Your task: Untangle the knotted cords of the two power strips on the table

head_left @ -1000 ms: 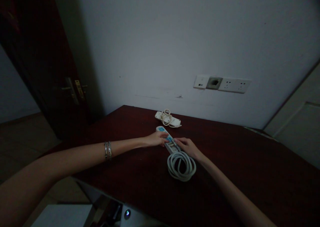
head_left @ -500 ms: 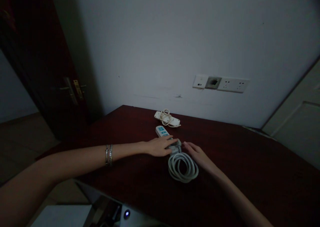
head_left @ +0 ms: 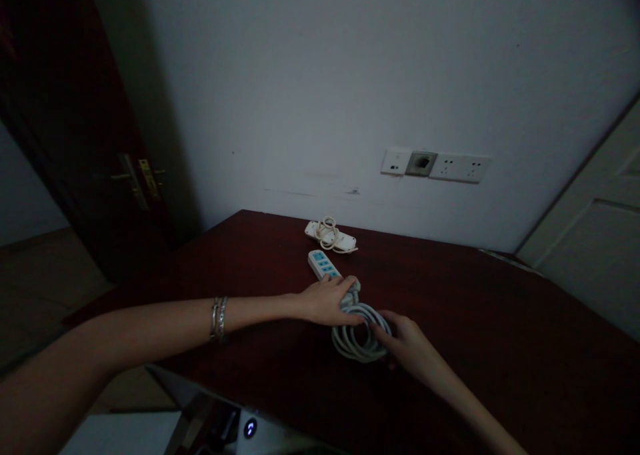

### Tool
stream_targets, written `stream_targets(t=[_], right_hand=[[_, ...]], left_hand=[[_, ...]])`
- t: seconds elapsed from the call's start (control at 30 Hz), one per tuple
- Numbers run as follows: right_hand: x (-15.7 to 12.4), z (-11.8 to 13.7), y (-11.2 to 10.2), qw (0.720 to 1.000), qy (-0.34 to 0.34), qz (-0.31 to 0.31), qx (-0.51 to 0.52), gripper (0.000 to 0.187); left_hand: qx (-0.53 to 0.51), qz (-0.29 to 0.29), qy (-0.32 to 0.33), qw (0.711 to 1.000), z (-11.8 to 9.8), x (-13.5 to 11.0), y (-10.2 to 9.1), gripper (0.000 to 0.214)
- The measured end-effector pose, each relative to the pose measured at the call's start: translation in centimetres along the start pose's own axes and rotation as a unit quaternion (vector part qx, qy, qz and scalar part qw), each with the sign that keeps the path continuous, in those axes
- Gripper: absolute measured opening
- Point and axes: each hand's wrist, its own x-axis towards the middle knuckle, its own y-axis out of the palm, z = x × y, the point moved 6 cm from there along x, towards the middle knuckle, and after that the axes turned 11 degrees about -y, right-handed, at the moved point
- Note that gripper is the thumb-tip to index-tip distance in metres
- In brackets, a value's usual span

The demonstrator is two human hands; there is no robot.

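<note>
Since the earlier frame, the right hand [head_left: 413, 348] has come down from beside the plug [head_left: 355, 285] to the coiled cable [head_left: 357, 357], its thumb and fingers pinching the coil's right side, while the left hand [head_left: 325, 301] has shifted a little nearer to the coil. The left fingers are partly spread over the near end of the power strip [head_left: 323, 264], and whether they grip cannot be told. Strip and coil lie on the dark red table [head_left: 450, 295], near a second white strip [head_left: 345, 241].
</note>
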Motion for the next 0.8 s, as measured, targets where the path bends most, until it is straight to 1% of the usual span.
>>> stream_targets(t=[0.1,0.27,0.33,0.43,0.53,0.6,0.7,0.8], right_hand=[[0.1,-0.5,0.2,1.0,-0.011,-0.006,0.015,0.031],[0.3,-0.7,0.6,0.996,-0.052,-0.031,0.062,0.026],[0.7,-0.6,1.0,0.995,-0.045,-0.028,0.084,0.028],[1.1,-0.5,1.8,0.989,-0.018,-0.031,0.144,0.036],[1.2,-0.3,2.2,0.975,0.006,-0.035,0.218,0.042],[1.0,-0.2,2.5,0.962,0.024,-0.028,0.272,0.042],[0.8,-0.1,2.9,0.935,0.053,-0.007,0.35,0.038],[0.8,-0.1,2.9,0.911,0.076,-0.01,0.406,0.028]], left_hand=[[0.007,0.011,-0.028,1.0,-0.2,0.0,0.9,0.103],[0.014,0.015,-0.051,0.998,-0.5,0.0,1.6,0.105],[0.012,0.019,-0.052,0.998,-0.5,0.0,1.7,0.104],[0.011,0.01,-0.054,0.998,-0.4,-0.1,1.6,0.105],[0.012,-0.002,-0.057,0.998,-0.2,-0.1,1.5,0.11],[0.011,-0.007,-0.057,0.998,-0.1,-0.1,1.4,0.111],[0.015,-0.008,-0.059,0.998,-0.1,0.0,1.3,0.106],[0.022,-0.008,-0.063,0.998,-0.2,0.0,1.0,0.099]])
